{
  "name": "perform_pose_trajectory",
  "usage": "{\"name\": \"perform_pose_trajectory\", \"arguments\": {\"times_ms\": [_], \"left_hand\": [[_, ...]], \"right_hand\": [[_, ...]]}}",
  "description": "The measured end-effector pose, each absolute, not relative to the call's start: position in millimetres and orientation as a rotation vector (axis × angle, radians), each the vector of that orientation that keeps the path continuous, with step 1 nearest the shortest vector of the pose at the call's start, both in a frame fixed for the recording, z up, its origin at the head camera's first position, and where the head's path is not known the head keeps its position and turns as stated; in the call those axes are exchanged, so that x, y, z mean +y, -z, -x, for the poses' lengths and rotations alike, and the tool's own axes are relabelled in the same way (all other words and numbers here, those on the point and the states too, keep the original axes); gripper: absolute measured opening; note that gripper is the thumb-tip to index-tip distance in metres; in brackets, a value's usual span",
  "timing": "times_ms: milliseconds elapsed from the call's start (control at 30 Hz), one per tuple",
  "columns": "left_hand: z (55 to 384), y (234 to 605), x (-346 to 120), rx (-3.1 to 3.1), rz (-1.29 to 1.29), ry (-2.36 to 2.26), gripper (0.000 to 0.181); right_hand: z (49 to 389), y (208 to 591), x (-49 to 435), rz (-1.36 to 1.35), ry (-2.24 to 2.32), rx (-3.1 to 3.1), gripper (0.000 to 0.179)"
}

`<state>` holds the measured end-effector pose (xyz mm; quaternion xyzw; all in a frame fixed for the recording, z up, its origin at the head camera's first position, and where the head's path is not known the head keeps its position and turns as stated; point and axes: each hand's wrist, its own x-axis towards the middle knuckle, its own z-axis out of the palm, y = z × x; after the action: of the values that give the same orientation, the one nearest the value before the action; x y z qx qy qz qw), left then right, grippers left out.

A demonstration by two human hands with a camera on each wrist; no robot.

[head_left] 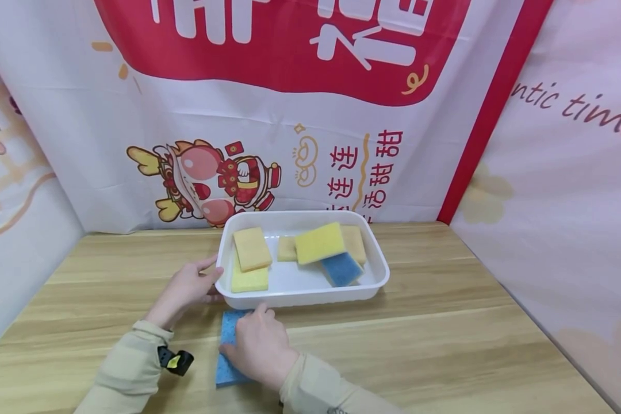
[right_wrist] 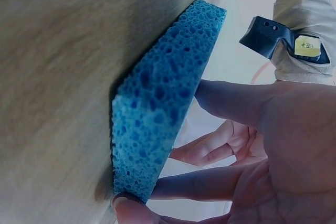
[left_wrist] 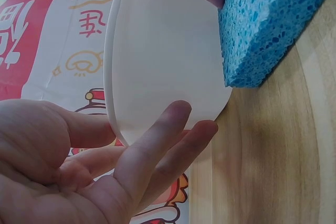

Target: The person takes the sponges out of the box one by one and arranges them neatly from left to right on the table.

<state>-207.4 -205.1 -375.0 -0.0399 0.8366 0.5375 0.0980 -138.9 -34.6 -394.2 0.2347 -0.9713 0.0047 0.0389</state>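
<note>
My left hand holds the left end of a white plastic tray, thumb at the rim and the other fingers against the outer wall. In front of the tray, my right hand grips a blue porous sponge from above. In the right wrist view the thumb is on one edge of this sponge and a fingertip curls round its end. Part of the sponge is hidden under the hand in the head view.
Inside the tray lie a tan sponge over a yellow sponge at left. On the right are a bright yellow sponge, a blue-faced sponge and tan ones. A printed cloth hangs behind the wooden table.
</note>
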Motion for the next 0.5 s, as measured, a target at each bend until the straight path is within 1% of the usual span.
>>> {"name": "perform_pose_trajectory", "arguments": {"times_ms": [500], "left_hand": [[206.0,376.1,-204.6,2.473,0.079,-1.622,0.057]], "right_hand": [[136.1,395.6,-34.7,-0.677,0.025,-2.952,0.064]]}}
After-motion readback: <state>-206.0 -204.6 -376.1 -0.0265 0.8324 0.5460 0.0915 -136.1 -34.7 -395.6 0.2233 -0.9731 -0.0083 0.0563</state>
